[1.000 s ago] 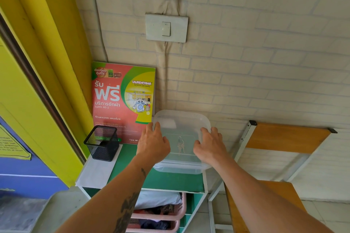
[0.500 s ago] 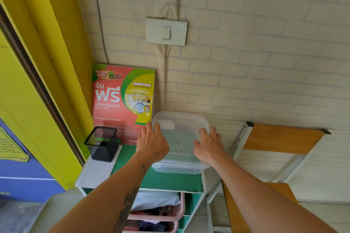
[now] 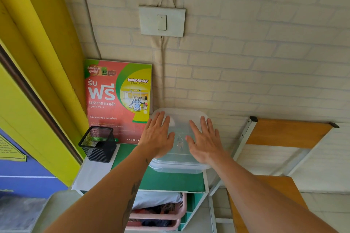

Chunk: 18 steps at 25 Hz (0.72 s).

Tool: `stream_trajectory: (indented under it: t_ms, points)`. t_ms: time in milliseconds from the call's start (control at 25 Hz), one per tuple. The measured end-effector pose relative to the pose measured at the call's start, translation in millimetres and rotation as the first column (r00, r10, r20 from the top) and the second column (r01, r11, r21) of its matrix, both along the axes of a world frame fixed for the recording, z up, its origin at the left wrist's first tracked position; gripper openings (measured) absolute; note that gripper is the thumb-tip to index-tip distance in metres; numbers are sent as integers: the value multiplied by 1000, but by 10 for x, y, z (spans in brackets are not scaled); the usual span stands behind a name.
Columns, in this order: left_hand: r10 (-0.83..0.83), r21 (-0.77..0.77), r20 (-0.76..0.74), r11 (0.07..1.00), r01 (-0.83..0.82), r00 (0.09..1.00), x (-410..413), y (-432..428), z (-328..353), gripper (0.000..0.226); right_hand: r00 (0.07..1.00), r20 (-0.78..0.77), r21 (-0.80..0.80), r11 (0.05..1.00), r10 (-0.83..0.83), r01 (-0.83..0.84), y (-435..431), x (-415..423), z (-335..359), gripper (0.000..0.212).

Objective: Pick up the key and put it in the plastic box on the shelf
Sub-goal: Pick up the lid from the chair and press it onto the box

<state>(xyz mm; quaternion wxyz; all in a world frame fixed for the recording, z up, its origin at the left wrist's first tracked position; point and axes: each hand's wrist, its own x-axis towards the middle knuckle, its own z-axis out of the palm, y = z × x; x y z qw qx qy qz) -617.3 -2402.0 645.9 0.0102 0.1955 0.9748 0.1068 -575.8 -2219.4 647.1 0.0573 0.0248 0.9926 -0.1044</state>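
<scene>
key (image 3: pixel 179 143) inside lidded plastic box (image 3: pixel 178 166), both hands (image 3: pixel 158 137) (image 3: pixel 205 141) spread flat on top

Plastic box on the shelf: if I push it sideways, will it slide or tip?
The box looks low and wide, so tipping seems unlikely. It holds only a key, so it is probably light and may slide easily on the smooth green shelf.

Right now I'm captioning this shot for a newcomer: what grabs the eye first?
Two open hands, left hand and right hand, lie flat on the lid of a clear plastic box on a green shelf, a key visible inside. Behind, a red laundry poster leans on the brick wall.
</scene>
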Motion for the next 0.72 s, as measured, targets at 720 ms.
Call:
stream_trajectory:
  t_ms: [720]
  points:
    - [63, 202, -24, 978, -57, 998, -2, 0, 35, 58, 981, -56, -242, 955, -188, 169, 212, -206, 87, 61]
